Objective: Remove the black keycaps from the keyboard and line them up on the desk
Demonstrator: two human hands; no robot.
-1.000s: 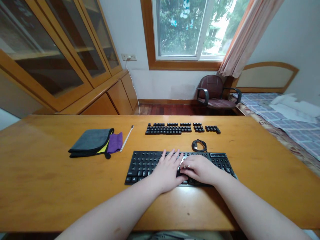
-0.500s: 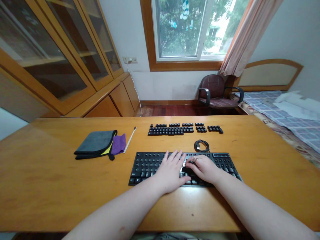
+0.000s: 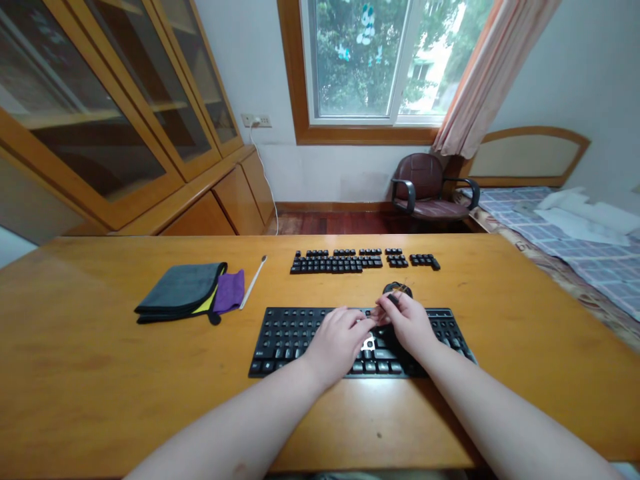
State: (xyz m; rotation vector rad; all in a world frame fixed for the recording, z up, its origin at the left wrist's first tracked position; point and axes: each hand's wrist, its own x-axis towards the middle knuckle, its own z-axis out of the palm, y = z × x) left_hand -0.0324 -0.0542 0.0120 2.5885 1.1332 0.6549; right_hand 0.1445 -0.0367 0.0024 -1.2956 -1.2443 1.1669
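A black keyboard (image 3: 285,333) lies in front of me; its left part shows bare key stems where caps are off, with a bright exposed patch near the middle. My right hand (image 3: 413,327) is above its middle, closed around a keycap puller (image 3: 394,300) with a small black handle and thin wires pointing up and away. Fingers of my left hand (image 3: 337,340) are bent and meet my right fingertips over the keys. What is between them, if anything, is hidden. Behind the right hand lies a coiled black cable (image 3: 390,287), partly covered.
Rows of removed black keycaps (image 3: 336,265) are laid out beyond the keyboard on the wooden desk (image 3: 190,387). At the left lie a folded grey cloth (image 3: 180,288), a purple cloth (image 3: 230,291) and a thin white brush (image 3: 253,283). A chair (image 3: 425,187) stands behind the desk.
My right hand has lifted from the keys with the puller, whose wires now point upward. My left hand, spread flat before, has curled its fingers toward the right hand. The view has shifted slightly.
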